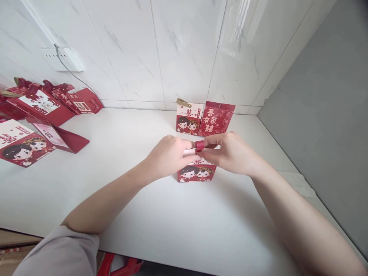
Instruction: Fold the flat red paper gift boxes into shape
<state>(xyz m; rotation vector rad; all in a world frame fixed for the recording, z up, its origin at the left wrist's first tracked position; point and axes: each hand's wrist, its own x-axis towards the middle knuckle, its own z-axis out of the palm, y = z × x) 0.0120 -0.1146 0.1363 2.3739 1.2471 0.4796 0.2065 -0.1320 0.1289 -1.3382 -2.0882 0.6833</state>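
A small red and white gift box (196,175), printed with two cartoon figures, stands upright on the white table between my hands. My left hand (170,154) pinches the left part of its top edge, thumb in front and fingers behind. On the right, my right hand (230,153) is closed on the top edge too, its fingertips against a short red strap (199,145) that loops over the middle of the top. My fingers cover most of the upper part of the box.
Behind stand a matching box with an olive strap (188,119) and a red box with white characters (217,119), near the tiled wall (189,50). Several red gift boxes (61,111) cluster at the left under a wall socket (64,60). A grey surface (324,96) borders the table's right.
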